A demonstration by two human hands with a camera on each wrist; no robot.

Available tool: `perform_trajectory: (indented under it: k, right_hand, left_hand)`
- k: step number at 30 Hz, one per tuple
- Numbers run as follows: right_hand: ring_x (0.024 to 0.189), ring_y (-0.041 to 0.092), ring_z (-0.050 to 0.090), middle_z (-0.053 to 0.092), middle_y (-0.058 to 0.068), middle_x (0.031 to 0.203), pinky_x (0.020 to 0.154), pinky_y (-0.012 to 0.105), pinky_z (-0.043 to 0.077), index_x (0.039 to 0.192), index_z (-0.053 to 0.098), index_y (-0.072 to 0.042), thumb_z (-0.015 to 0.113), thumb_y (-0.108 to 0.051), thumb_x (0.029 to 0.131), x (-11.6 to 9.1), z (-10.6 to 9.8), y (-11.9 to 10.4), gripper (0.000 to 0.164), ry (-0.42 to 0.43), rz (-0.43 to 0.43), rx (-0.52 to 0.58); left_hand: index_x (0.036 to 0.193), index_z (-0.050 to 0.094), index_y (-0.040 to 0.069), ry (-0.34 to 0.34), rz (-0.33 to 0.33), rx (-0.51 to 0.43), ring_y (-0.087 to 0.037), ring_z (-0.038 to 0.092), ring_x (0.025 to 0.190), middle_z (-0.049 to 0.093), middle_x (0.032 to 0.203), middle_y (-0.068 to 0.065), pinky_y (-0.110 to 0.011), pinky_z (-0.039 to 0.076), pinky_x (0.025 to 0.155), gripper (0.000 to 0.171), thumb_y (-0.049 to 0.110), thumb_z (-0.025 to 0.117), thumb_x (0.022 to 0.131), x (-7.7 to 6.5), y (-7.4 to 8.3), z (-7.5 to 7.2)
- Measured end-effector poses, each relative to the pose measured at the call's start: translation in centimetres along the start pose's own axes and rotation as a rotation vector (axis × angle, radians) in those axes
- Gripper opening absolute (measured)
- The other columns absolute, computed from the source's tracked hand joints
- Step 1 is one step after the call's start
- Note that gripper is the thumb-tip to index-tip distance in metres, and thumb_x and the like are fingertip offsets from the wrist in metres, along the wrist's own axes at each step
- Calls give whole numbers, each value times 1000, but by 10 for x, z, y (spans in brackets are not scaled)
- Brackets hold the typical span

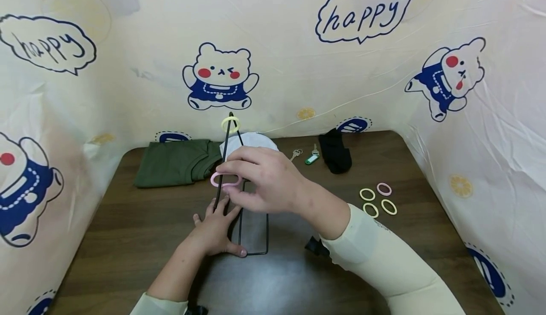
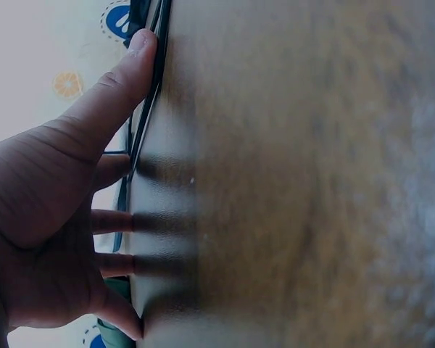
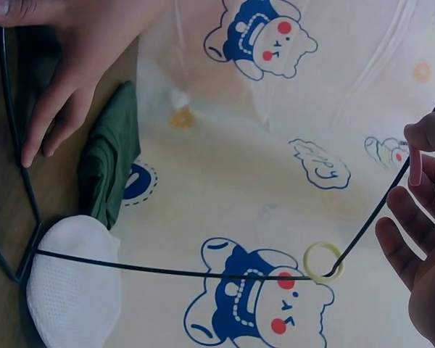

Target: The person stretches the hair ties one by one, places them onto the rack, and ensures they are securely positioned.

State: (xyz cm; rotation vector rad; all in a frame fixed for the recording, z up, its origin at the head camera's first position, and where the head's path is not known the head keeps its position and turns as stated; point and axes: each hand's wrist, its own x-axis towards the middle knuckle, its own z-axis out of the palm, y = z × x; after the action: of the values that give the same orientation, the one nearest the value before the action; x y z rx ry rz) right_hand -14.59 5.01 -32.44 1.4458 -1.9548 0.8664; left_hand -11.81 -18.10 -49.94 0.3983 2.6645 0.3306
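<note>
A black wire stand (image 1: 267, 232) rises from the table, and a pale yellow ring (image 1: 231, 124) hangs at its pointed top. My left hand (image 1: 217, 232) lies with fingers spread over the base, its thumb at the front wire and its fingertips on the tabletop. Between thumb and fingers my right hand (image 1: 268, 177) pinches a pink ring (image 1: 226, 184), which overlaps the slanting rod in the head view. In the right wrist view the pink ring (image 3: 415, 167) appears edge-on, close beside the rod (image 3: 373, 217).
Right of the stand lie several yellow rings (image 1: 367, 194) and a pink ring (image 1: 384, 189). Along the back are a folded green cloth (image 1: 177, 163), a white mesh item (image 1: 256, 140), a key (image 1: 295, 154), a key with a green tag (image 1: 313, 157) and a black cloth item (image 1: 335, 151).
</note>
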Motion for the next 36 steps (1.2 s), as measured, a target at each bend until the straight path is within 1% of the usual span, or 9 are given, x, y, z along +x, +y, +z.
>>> perform_trajectory:
  k: [4, 11, 16, 21, 25, 30, 36]
  right_hand:
    - [94, 7, 63, 71, 1, 110, 86, 18, 50, 116, 77, -10, 73, -24, 94, 1, 0, 6, 27, 10, 20, 2]
    - [99, 14, 68, 71, 5, 113, 88, 22, 54, 117, 77, -9, 77, -27, 93, 3, 2, 24, 30, 10, 85, -42]
    - [101, 13, 68, 70, 6, 116, 90, 22, 55, 118, 75, -7, 76, -27, 94, 5, 5, 36, 31, 9, 145, -49]
    - [91, 10, 65, 69, 6, 115, 81, 17, 54, 118, 74, -6, 75, -25, 95, 9, 7, 47, 30, 34, 171, -52]
    - [84, 9, 63, 69, 5, 115, 72, 17, 50, 118, 74, -6, 75, -24, 95, 11, 9, 55, 30, 53, 174, -63]
    - [84, 8, 62, 68, 5, 114, 72, 18, 50, 119, 75, -6, 74, -22, 95, 14, 12, 65, 29, 61, 188, -83]
    - [86, 7, 60, 68, 5, 114, 74, 19, 51, 119, 75, -7, 73, -23, 96, 17, 14, 73, 29, 70, 217, -117]
  left_hand:
    - [166, 25, 34, -7, -4, 2, -57, 5, 152, 13, 171, -20, -93, 11, 95, 137, 85, 82, 52, 1, 0, 0]
    - [165, 29, 34, -15, -21, -16, -55, 3, 153, 13, 171, -19, -92, 9, 97, 136, 85, 82, 51, 2, -1, 1]
    - [165, 29, 34, -5, -19, -17, -55, 4, 153, 14, 171, -19, -92, 9, 97, 135, 84, 83, 51, 2, -1, 0]
    - [165, 29, 34, 0, -14, -13, -54, 5, 153, 15, 171, -19, -92, 10, 97, 136, 84, 83, 51, 2, -1, 1]
    - [165, 29, 34, -5, -17, -13, -55, 5, 153, 15, 171, -18, -92, 10, 97, 136, 84, 83, 51, 3, 0, 0]
    - [165, 28, 35, -19, -27, -16, -55, 4, 153, 14, 171, -18, -92, 9, 97, 136, 83, 84, 51, 3, 0, 0]
    - [165, 28, 35, -11, -24, -14, -54, 4, 153, 14, 171, -18, -92, 10, 97, 136, 83, 84, 52, 3, 0, 0]
